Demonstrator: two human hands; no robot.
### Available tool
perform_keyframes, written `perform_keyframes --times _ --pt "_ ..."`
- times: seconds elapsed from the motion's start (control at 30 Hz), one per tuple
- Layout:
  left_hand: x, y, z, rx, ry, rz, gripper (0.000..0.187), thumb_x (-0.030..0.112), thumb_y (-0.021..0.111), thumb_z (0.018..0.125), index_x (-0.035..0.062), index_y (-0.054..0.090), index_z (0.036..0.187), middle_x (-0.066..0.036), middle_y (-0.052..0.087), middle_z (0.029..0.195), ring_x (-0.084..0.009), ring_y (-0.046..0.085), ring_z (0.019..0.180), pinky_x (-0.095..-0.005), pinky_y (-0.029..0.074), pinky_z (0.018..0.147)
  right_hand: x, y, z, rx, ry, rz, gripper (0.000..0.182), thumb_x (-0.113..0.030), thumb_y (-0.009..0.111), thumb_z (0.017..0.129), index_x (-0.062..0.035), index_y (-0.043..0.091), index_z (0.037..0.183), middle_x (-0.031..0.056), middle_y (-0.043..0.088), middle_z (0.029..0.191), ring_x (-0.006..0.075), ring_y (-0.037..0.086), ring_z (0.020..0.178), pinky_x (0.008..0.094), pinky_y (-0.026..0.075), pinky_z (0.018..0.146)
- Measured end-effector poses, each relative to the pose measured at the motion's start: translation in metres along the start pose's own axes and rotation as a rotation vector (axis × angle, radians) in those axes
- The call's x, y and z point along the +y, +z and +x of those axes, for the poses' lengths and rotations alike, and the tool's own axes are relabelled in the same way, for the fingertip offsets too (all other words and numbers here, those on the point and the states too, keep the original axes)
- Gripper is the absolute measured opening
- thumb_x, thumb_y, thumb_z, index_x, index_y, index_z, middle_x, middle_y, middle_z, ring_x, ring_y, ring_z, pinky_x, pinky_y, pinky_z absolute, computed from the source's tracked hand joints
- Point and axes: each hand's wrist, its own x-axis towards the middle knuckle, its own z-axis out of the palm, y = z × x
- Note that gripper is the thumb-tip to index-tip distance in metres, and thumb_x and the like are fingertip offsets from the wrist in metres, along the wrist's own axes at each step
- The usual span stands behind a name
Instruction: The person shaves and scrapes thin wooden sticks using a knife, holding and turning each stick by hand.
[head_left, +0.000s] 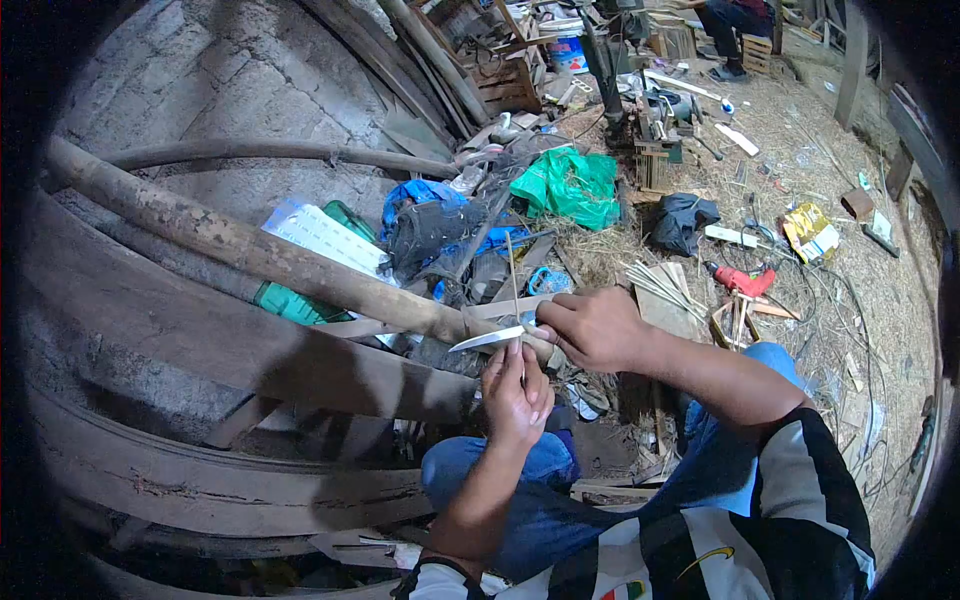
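Note:
My right hand (605,330) is closed at the right end of a pale knife blade (487,339), which points left; the handle is hidden in my fingers. Below the blade, my left hand (517,392) pinches the lower part of a thin wooden stick (513,275), with a fingertip close to the blade. The stick rises nearly upright past the blade, and their exact contact is hard to see. Both hands are at the near end of a long round wooden pole (240,248), which slants in from the left.
Wooden planks (240,345) lie on the left. A green plastic bag (570,187), a black bag (682,222), a red power drill (740,280) and a bundle of thin sticks (665,287) are on the littered ground. Another person's leg (727,40) shows at the back.

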Motion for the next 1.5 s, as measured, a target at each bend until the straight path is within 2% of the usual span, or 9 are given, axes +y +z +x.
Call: perform_keyframes --times 0.3,0.5,0.63,0.8,0.97,1.13,1.33,1.4,1.5 --pt "-0.002 -0.007 0.001 -0.018 -0.079 -0.066 0.027 0.029 0.041 0.107 0.0092 0.053 0.094 0.002 0.034 0.046 -0.0103 0.027 0.029 -0.0256 0.028 0.028 0.027 0.004 0.005 -0.008 0.030 -0.067 0.022 -0.034 0.059 0.092 -0.0122 0.057 0.095 0.0105 0.062 0.074 0.0351 0.064 0.066 0.0482 0.048 0.053" --pt "-0.018 -0.008 -0.016 -0.118 -0.148 -0.111 0.028 0.028 0.039 0.108 0.0083 0.054 0.095 0.001 0.033 0.047 -0.0103 0.027 0.030 -0.0252 0.027 0.028 0.110 -0.005 0.014 -0.053 0.495 -0.205 0.027 -0.040 0.049 0.099 -0.0151 0.058 0.101 0.0175 0.066 0.077 0.0409 0.065 0.073 0.0546 0.048 0.060" --pt "-0.015 -0.011 -0.008 0.052 -0.044 -0.004 0.031 0.032 0.041 0.107 0.0070 0.056 0.095 0.001 0.035 0.048 -0.0096 0.028 0.031 -0.0245 0.027 0.029 0.103 -0.008 0.013 0.049 0.557 -0.058 0.034 -0.043 0.044 0.102 -0.0122 0.059 0.097 0.0198 0.066 0.078 0.0431 0.064 0.073 0.0557 0.048 0.062" --pt "-0.008 -0.011 -0.003 0.090 0.097 0.112 0.030 0.031 0.044 0.107 0.0067 0.057 0.097 0.002 0.036 0.050 -0.0082 0.027 0.032 -0.0237 0.027 0.030 0.033 -0.011 0.010 0.053 0.360 0.102 0.030 -0.039 0.048 0.100 -0.0112 0.058 0.097 0.0190 0.065 0.075 0.0415 0.065 0.072 0.0536 0.049 0.061" --pt "-0.010 -0.008 -0.003 0.117 0.122 0.133 0.027 0.029 0.046 0.106 0.0072 0.057 0.095 0.002 0.037 0.049 -0.0075 0.028 0.032 -0.0244 0.028 0.029 0.006 0.006 -0.003 -0.007 -0.024 0.100 0.026 -0.035 0.054 0.095 -0.0094 0.058 0.096 0.0142 0.064 0.075 0.0376 0.065 0.069 0.0510 0.050 0.059" --pt "-0.015 -0.015 -0.003 0.067 0.129 0.095 0.027 0.028 0.046 0.106 0.0073 0.056 0.093 0.003 0.034 0.046 -0.0073 0.029 0.031 -0.0248 0.028 0.028 0.005 0.003 0.000 -0.072 -0.019 0.031 0.026 -0.036 0.055 0.095 -0.0100 0.059 0.096 0.0122 0.064 0.078 0.0364 0.066 0.069 0.0503 0.051 0.058" --pt "-0.016 -0.017 -0.005 0.067 0.087 0.131 0.028 0.028 0.046 0.106 0.0067 0.054 0.091 0.003 0.034 0.046 -0.0078 0.028 0.030 -0.0250 0.028 0.028 0.037 0.009 0.003 -0.064 0.103 -0.059 0.024 -0.036 0.054 0.095 -0.0137 0.061 0.099 0.0129 0.067 0.079 0.0363 0.067 0.071 0.0509 0.051 0.058" --pt "-0.025 -0.018 -0.011 0.052 0.014 0.129 0.028 0.028 0.046 0.106 0.0059 0.054 0.090 0.002 0.035 0.046 -0.0083 0.028 0.030 -0.0253 0.028 0.028 0.071 0.006 0.007 -0.034 0.357 -0.150 0.023 -0.036 0.054 0.095 -0.0158 0.062 0.102 0.0136 0.069 0.080 0.0363 0.068 0.072 0.0510 0.052 0.059" --pt "-0.036 -0.015 -0.017 0.041 -0.002 0.167 0.030 0.028 0.049 0.105 0.0057 0.052 0.086 0.003 0.037 0.048 -0.0069 0.032 0.032 -0.0247 0.027 0.029 0.102 -0.009 0.012 -0.038 0.500 -0.191 0.027 -0.039 0.050 0.097 -0.0161 0.062 0.105 0.0159 0.069 0.081 0.0393 0.067 0.074 0.0525 0.051 0.061"
